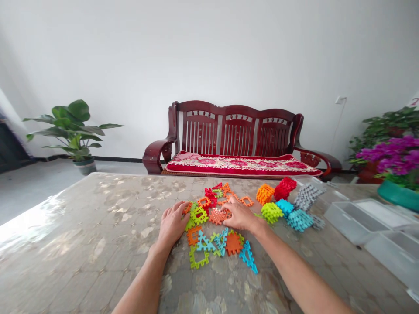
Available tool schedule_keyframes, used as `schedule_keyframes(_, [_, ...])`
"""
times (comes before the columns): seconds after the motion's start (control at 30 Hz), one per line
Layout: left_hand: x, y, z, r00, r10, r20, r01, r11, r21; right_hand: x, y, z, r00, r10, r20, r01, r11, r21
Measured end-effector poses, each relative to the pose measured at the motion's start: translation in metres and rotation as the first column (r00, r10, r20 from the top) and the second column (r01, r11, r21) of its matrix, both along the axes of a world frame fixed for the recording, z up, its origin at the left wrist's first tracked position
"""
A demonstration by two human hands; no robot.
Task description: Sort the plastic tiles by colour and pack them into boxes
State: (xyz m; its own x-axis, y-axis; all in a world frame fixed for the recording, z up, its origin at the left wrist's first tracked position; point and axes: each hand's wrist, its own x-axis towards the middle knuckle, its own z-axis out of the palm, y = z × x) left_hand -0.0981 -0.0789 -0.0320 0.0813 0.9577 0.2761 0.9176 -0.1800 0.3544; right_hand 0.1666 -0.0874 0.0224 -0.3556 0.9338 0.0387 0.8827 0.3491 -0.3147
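Two hands at the tile pile (199, 215) on the patterned surface (98, 244). Left hand (173, 221): at pile's left edge, palm down, grip unclenched. Right hand (240, 214): fingers bent onto salmon tiles (216, 216) within pile; pinch cannot be told. Right of pile: color-sorted tile stacks (271, 213), then clear plastic boxes (356, 220). Surface runs wide left of pile; far edge beyond it.
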Motion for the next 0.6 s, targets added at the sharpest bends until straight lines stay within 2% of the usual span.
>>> schedule_keyframes(0.4, [0.001, -0.001, 0.002, 1.000, -0.002, 0.000, 0.002, 1.000, 0.007, -0.010, 0.008, -0.010, 0.998, -0.070, -0.012, 0.070, 0.996, 0.057])
schedule_keyframes(0.6, [0.001, -0.001, 0.002, 1.000, 0.000, 0.016, 0.000, 1.000, 0.017, -0.015, 0.008, -0.012, 0.988, -0.119, 0.093, 0.112, 0.990, 0.084])
